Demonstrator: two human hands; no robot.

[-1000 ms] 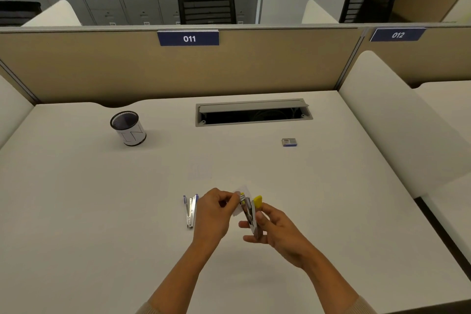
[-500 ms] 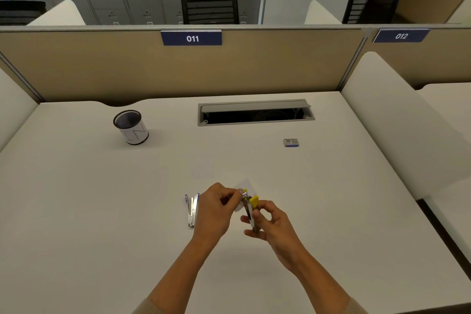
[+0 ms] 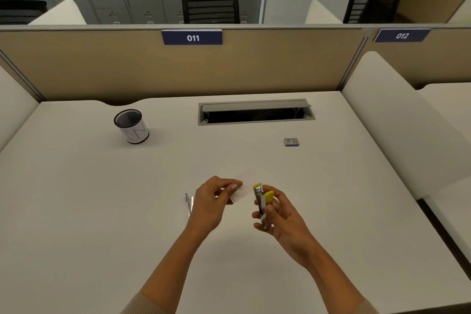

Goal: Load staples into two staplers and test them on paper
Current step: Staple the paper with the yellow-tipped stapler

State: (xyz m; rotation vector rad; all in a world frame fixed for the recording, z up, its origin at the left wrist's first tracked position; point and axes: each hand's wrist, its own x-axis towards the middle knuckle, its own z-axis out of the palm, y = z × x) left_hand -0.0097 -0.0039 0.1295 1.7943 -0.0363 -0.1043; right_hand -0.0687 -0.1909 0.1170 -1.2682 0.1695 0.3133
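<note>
My right hand [image 3: 281,216] grips a yellow and silver stapler [image 3: 262,202] upright above the white desk [image 3: 102,211]. My left hand [image 3: 212,202] pinches a small white slip of paper [image 3: 240,192] just left of the stapler, a small gap between them. A blue and silver stapler [image 3: 190,204] lies on the desk, partly hidden behind my left hand. A small staple box [image 3: 291,142] sits farther back on the right.
A mesh pen cup [image 3: 131,125] stands at the back left. An open cable tray [image 3: 254,112] is set into the desk's far middle. A tan partition [image 3: 102,66] closes the back, and a white divider [image 3: 397,120] rises on the right.
My hands have drawn apart: the paper came away from the stapler's jaw to the left, and the right hand moved right with the stapler.
</note>
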